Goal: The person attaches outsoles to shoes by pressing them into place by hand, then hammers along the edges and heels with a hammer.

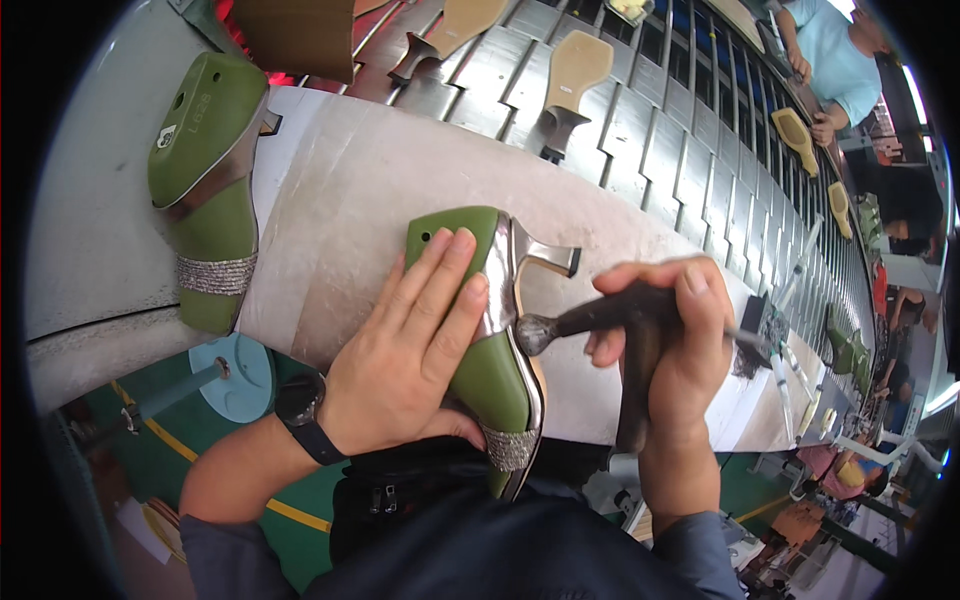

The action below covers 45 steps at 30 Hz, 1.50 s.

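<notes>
We note a pale work table [350, 190] beside a metal conveyor [645, 135]. On the table's near side, a silver heeled shoe [497, 300] on a green foot form lies sideways. We observe the left hand [385, 365] laid over it, fingers extended. The right hand [695, 350] grips a hammer [637, 385], its round face at the shoe's sole edge; we cannot confirm contact.

Left hand [392, 368] outstretched, right hand [695, 355] curled
</notes>
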### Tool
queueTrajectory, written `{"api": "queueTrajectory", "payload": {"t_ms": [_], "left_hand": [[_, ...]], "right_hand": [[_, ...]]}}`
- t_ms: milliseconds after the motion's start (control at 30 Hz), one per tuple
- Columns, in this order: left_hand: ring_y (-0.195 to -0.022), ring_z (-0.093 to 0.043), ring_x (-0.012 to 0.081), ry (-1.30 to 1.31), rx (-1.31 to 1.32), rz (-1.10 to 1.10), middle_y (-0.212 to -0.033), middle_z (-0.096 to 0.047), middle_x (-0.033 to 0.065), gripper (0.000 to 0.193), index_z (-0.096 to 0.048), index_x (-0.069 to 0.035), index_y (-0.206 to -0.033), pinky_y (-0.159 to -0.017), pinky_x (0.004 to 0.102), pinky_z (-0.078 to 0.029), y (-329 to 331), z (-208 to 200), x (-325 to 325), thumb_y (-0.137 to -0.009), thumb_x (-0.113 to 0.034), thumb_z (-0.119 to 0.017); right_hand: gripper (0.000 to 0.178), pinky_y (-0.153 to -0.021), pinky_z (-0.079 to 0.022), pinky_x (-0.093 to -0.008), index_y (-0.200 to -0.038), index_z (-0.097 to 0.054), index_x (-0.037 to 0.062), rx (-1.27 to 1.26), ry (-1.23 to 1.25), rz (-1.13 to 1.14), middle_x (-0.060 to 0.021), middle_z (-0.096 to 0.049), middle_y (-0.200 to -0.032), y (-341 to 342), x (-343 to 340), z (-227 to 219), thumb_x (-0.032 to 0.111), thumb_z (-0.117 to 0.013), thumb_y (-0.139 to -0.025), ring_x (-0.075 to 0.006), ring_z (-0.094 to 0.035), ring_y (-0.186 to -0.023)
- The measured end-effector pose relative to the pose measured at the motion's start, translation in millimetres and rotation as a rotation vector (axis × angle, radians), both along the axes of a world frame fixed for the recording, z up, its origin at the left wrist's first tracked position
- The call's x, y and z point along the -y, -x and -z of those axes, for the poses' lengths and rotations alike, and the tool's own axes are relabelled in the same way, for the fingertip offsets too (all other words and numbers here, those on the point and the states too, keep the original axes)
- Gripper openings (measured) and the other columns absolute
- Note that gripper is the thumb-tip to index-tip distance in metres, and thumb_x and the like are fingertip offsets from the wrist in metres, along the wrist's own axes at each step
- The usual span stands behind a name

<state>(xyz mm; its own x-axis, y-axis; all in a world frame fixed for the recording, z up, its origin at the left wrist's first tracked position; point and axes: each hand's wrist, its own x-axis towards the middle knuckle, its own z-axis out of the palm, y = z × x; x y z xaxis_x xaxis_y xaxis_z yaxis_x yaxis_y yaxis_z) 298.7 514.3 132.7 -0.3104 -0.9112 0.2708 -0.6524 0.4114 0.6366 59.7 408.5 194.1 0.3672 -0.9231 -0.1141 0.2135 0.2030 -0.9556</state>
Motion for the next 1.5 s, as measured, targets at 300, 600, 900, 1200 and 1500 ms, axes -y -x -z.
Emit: {"api": "queueTrajectory", "payload": {"t_ms": [300, 600, 900, 1200, 1500], "left_hand": [[-0.156, -0.028, 0.0538, -0.001, 0.016, 0.006, -0.168, -0.026, 0.0355, 0.133, -0.027, 0.003, -0.163, -0.122, 0.0705, -0.029, -1, 3, -1, -0.061, -0.059, -0.087], [-0.155, -0.03, 0.0526, 0.032, 0.016, -0.05, -0.168, -0.027, 0.0345, 0.131, -0.03, 0.002, -0.163, -0.122, 0.0702, -0.031, -3, 6, 1, -0.061, -0.06, -0.084], [-0.155, -0.031, 0.052, 0.033, 0.016, -0.05, -0.167, -0.03, 0.0335, 0.127, -0.028, 0.002, -0.164, -0.122, 0.0685, -0.032, -7, 8, -1, -0.067, -0.06, -0.081], [-0.155, -0.03, 0.0532, 0.086, 0.042, -0.08, -0.169, -0.024, 0.0342, 0.146, -0.023, 0.003, -0.165, -0.123, 0.0695, -0.028, -7, 9, -3, -0.051, -0.058, -0.091], [-0.158, -0.034, 0.0417, 0.17, 0.355, 0.205, -0.171, -0.032, 0.0221, 0.133, -0.034, -0.003, -0.161, -0.125, 0.0714, -0.019, -4, -41, 16, -0.055, -0.063, -0.088]], "right_hand": [[0.028, -0.054, -0.058, -0.0345, -0.105, -0.055, -0.0034, -0.048, 0.084, 0.016, -0.0332, -0.072, -0.101, -22, 16, -5, 0.023, -0.046, -0.111, -0.026, -0.065, -0.055], [0.025, -0.05, -0.055, -0.0342, -0.103, -0.056, -0.0007, 0.004, -0.008, -0.035, -0.0321, -0.073, -0.099, -16, 22, 7, 0.022, -0.048, -0.11, -0.0262, -0.063, -0.051], [0.024, -0.046, -0.053, -0.0327, -0.098, -0.056, -0.0009, 0.045, 0.013, -0.096, -0.0334, -0.072, -0.095, -18, 17, -2, 0.021, -0.051, -0.107, -0.0233, -0.059, -0.047], [0.025, -0.048, -0.053, -0.0308, -0.1, -0.057, 0.0002, -0.046, -0.019, -0.067, -0.0295, -0.075, -0.098, -21, 18, 3, 0.022, -0.05, -0.108, -0.021, -0.061, -0.048], [0.029, -0.057, -0.057, -0.0368, -0.11, -0.058, 0.0036, 0.16, -0.247, 0.246, -0.0282, -0.075, -0.104, 20, -26, 52, 0.031, -0.05, -0.111, -0.0239, -0.065, -0.054]]}}
